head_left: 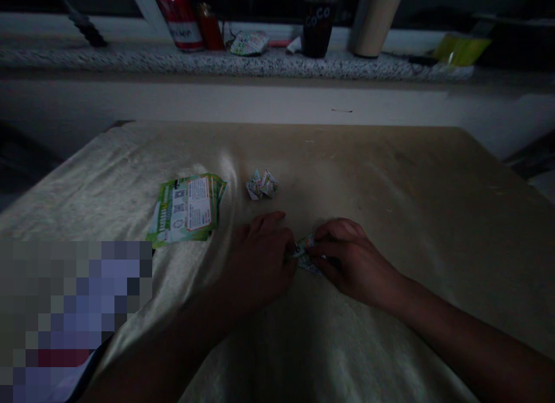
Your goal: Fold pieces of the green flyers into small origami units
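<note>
A small piece of folded printed paper (309,263) lies low over the table between my two hands. My left hand (266,258) is closed on its left edge, with the thumb and forefinger pinched together. From the other side my right hand (347,250) pinches the same paper, its fingers curled over the top. Parts of the paper are hidden under the fingers. Just beyond my left hand sit small folded paper pieces (262,185), angular and printed in several colours. To the left lies a stack of green and white printed leaflets (186,209).
A shiny beige cloth (390,177) covers the table. Along the granite sill (260,65) behind it stand a red can (180,18), a dark cup (318,27), a tan cylinder (377,21) and a yellow packet (463,49). The lower left corner is pixelated.
</note>
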A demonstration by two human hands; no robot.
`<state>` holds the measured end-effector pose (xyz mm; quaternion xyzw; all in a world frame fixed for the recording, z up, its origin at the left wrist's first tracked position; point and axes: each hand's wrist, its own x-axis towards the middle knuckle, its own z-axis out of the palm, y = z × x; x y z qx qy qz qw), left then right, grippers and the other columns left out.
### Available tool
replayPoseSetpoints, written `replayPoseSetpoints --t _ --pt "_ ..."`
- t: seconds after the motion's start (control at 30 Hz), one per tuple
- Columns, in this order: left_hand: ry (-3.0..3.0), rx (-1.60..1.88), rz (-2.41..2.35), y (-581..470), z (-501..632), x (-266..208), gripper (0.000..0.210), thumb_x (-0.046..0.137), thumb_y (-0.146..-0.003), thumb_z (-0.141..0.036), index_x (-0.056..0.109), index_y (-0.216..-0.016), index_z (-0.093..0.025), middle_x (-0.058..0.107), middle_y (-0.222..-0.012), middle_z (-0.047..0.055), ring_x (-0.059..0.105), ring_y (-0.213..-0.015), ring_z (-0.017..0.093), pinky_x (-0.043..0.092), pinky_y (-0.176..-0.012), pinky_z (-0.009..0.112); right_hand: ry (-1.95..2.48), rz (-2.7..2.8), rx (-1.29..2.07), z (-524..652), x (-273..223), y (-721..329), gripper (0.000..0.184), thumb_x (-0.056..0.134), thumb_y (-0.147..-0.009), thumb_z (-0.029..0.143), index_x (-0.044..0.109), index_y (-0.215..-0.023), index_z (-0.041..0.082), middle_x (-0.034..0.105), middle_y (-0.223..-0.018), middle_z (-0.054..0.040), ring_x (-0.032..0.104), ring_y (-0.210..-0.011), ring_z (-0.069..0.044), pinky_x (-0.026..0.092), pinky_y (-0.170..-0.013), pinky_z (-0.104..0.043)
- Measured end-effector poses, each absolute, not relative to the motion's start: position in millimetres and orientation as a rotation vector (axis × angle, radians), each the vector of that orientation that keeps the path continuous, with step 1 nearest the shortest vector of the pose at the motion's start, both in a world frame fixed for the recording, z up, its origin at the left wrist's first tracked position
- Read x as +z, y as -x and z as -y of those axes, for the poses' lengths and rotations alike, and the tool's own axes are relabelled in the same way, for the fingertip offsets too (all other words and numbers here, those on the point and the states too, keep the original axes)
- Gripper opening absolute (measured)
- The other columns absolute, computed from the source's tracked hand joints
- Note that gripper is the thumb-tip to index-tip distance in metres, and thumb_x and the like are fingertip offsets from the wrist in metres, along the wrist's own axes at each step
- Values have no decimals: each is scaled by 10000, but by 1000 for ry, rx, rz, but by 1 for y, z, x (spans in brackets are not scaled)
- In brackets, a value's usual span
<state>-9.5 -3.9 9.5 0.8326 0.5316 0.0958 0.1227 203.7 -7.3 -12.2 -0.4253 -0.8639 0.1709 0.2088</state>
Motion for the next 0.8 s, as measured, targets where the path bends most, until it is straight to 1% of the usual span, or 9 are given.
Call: replayPoseSetpoints --t 0.07,0.17,0.3,0.47,0.63,0.8 --pt "-2470 295 -1483 8 6 9 158 580 -855 -200 721 -922 -220 511 -1474 131 461 -1357 333 395 -1049 557 1193 2411 473 8 -12 -204 183 637 -906 221 773 -1023 254 661 -1052 -70 578 -1050 -254 403 -972 -448" --pt "-2492 293 -1438 8 7 8 156 577 -847 -194 729 -875 -217 491 -1495 125 435 -1381 325 364 -1080 552 1192 2411 470 8 -13 -204 172 641 -902 217 772 -1010 245 659 -1046 -69 578 -1053 -253 402 -977 -447" --pt "-2492 315 -1421 8 8 6 138 600 -851 -256 731 -875 -220 502 -1488 126 435 -1384 308 362 -1087 541 1192 2408 476 8 -13 -204 165 642 -913 244 768 -1019 253 655 -1061 -64 575 -1062 -251 403 -982 -449" --pt "-2549 320 -1431 5 12 4 192 558 -900 -301 725 -909 -207 499 -1502 133 438 -1383 320 338 -1100 576 1197 2420 472 7 -14 -205 176 631 -924 259 763 -1040 249 654 -1062 -69 574 -1060 -252 411 -973 -448" --pt "-2551 319 -1470 1 15 5 210 577 -883 -338 730 -933 -203 509 -1500 136 450 -1378 339 316 -1112 599 1186 2424 460 7 -15 -205 179 626 -923 248 763 -1038 244 655 -1051 -72 578 -1053 -250 416 -970 -445" --pt "-2559 319 -1496 -1 15 2 260 588 -871 -411 726 -905 -193 531 -1475 147 474 -1352 342 315 -1106 607 1184 2414 472 7 -15 -205 189 627 -916 237 763 -1046 258 651 -1061 -69 575 -1063 -252 411 -981 -454"
